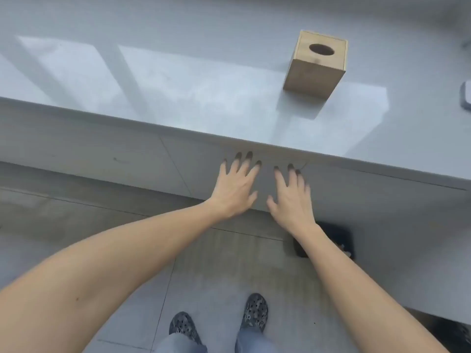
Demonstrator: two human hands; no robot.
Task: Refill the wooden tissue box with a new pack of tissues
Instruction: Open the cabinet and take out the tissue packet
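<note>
A wooden tissue box stands upright on the pale grey countertop, toward the back right. An oval hole is cut in its top, and no tissue shows in it. My left hand and my right hand are stretched out side by side below the counter's front edge. Both are empty, fingers spread, fingertips near the cabinet front under the edge. The two hands are well short of the box. No tissue pack is in view.
Grey cabinet fronts run under the counter. A dark bin-like object sits on the floor behind my right forearm. A small grey object lies at the counter's right edge. My feet in dark shoes stand on floor tiles.
</note>
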